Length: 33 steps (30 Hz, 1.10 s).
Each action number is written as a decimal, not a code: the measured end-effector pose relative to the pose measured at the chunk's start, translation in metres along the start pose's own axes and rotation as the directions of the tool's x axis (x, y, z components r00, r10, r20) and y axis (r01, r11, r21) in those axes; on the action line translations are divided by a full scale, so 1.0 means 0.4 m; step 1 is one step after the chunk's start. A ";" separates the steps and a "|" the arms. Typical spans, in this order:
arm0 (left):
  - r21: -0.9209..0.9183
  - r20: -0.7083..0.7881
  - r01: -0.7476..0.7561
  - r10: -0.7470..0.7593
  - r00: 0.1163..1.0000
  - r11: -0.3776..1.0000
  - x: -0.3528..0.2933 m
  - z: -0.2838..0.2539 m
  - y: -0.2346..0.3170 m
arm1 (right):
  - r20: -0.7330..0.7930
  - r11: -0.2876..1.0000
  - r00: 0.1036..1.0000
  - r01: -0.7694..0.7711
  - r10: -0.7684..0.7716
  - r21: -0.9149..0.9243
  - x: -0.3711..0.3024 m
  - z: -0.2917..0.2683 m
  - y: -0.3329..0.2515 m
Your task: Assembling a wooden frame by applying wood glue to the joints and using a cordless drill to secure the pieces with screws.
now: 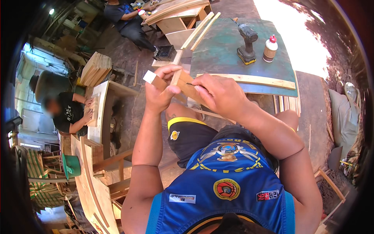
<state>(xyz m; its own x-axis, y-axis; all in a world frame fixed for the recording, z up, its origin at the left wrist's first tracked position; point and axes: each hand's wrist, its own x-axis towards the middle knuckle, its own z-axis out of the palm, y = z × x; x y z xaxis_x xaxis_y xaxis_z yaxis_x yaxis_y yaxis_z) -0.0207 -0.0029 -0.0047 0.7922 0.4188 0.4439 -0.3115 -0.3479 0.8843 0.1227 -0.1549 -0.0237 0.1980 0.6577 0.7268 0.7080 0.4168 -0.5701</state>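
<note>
In front of my lap, my left hand is closed round a short wooden block with a pale end, and its fingers also steady a flat wooden piece. Whether the two pieces are joined I cannot tell. My right hand pinches a thin dark pointed stick, perhaps a pencil; its tip meets the face of the flat piece. Most of the stick is hidden by my fingers, and the heel of that hand covers the piece's far end.
Ahead, a green-topped table bears a cordless drill, a white bottle with red cap and a long wooden strip. One person works at a bench on the left, another at the far end. Stacked boards stand left.
</note>
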 end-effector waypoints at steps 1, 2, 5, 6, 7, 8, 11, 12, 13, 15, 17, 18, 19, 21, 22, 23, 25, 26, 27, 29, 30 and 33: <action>-0.002 -0.001 0.000 0.000 1.000 1.000 -0.001 -0.001 -0.004 | 0.015 0.998 1.000 -0.013 0.014 -0.059 -0.003 0.003 0.000; -0.001 -0.010 0.001 -0.001 1.000 1.000 -0.003 -0.002 -0.010 | 0.037 0.994 0.999 -0.022 0.026 -0.107 -0.005 0.005 0.002; 0.028 -0.016 0.001 0.000 1.000 1.000 -0.007 -0.008 -0.038 | 0.074 0.979 0.997 -0.008 0.024 -0.203 -0.011 0.010 0.025; 0.057 -0.022 0.000 0.001 1.000 0.998 -0.008 -0.011 -0.052 | 0.073 0.978 0.997 -0.009 0.024 -0.206 -0.014 0.014 0.035; 0.136 -0.013 -0.019 0.021 1.000 0.991 -0.010 -0.011 -0.069 | 0.090 0.982 0.992 -0.073 0.089 -0.174 -0.019 0.018 0.047; 0.132 -0.009 -0.023 0.025 1.000 0.991 -0.016 -0.011 -0.088 | 0.108 0.980 0.982 -0.138 0.154 -0.143 -0.026 0.024 0.059; 0.160 -0.018 0.027 -0.024 1.000 0.987 -0.033 -0.005 -0.155 | 0.207 0.897 0.881 -0.441 0.426 0.031 -0.053 0.059 0.099; 0.151 -0.018 0.019 -0.016 1.000 0.988 -0.037 -0.008 -0.175 | 0.170 0.913 0.903 -0.406 0.395 0.034 -0.065 0.069 0.116; 0.231 0.050 0.053 -0.066 0.997 0.972 -0.041 -0.013 -0.194 | 0.247 0.844 0.837 -0.525 0.488 0.112 -0.079 0.079 0.136; 0.321 0.106 0.084 -0.124 0.987 0.943 -0.051 -0.013 -0.230 | 0.333 0.742 0.747 -0.648 0.576 0.170 -0.108 0.104 0.175; 0.381 0.126 0.109 -0.169 0.978 0.918 -0.057 -0.015 -0.256 | 0.367 0.655 0.694 -0.714 0.619 0.246 -0.136 0.132 0.213; 0.442 0.150 0.099 -0.183 0.972 0.891 -0.058 -0.016 -0.268 | 0.368 0.650 0.687 -0.721 0.627 0.240 -0.150 0.143 0.232; 0.445 0.144 0.128 -0.211 0.967 0.887 -0.059 -0.016 -0.278 | 0.372 0.650 0.691 -0.718 0.620 0.249 -0.164 0.155 0.246; 0.466 0.169 0.130 -0.233 0.958 0.875 -0.062 -0.018 -0.298 | 0.377 0.650 0.693 -0.716 0.614 0.256 -0.187 0.175 0.272; 0.468 0.175 0.140 -0.247 0.953 0.872 -0.066 -0.018 -0.308 | 0.296 0.803 0.798 -0.580 0.526 0.138 -0.197 0.183 0.281; 0.491 0.187 0.123 -0.242 0.952 0.863 -0.074 -0.020 -0.318 | 0.247 0.900 0.872 -0.435 0.423 -0.007 -0.204 0.194 0.289; 0.515 0.193 0.120 -0.251 0.948 0.849 -0.091 -0.027 -0.337 | 0.275 0.918 0.876 -0.384 0.395 -0.098 -0.213 0.213 0.303; 0.520 0.179 0.159 -0.289 0.940 0.839 -0.099 -0.031 -0.347 | 0.304 0.921 0.873 -0.333 0.382 -0.202 -0.215 0.222 0.309; 0.516 0.166 0.188 -0.313 0.935 0.836 -0.108 -0.036 -0.358 | 0.320 0.921 0.866 -0.335 0.384 -0.197 -0.221 0.231 0.314; 0.535 0.152 0.218 -0.346 0.926 0.816 -0.122 -0.039 -0.379 | 0.312 0.921 0.875 -0.300 0.370 -0.249 -0.232 0.249 0.325; 0.541 0.146 0.234 -0.365 0.920 0.808 -0.128 -0.040 -0.389 | 0.323 0.913 0.863 -0.314 0.388 -0.259 -0.239 0.257 0.331; 0.559 0.132 0.261 -0.395 0.909 0.787 -0.137 -0.037 -0.412 | 0.316 0.883 0.824 -0.449 0.470 -0.141 -0.264 0.280 0.353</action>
<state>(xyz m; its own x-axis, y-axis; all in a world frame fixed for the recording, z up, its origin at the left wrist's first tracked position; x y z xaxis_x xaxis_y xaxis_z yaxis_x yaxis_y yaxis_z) -0.0205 0.0437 -0.1728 0.9125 0.4075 0.0352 0.2549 -0.6338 0.7303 0.1259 -0.0953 -0.2238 0.2812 0.9364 0.2101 0.6315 -0.0157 -0.7752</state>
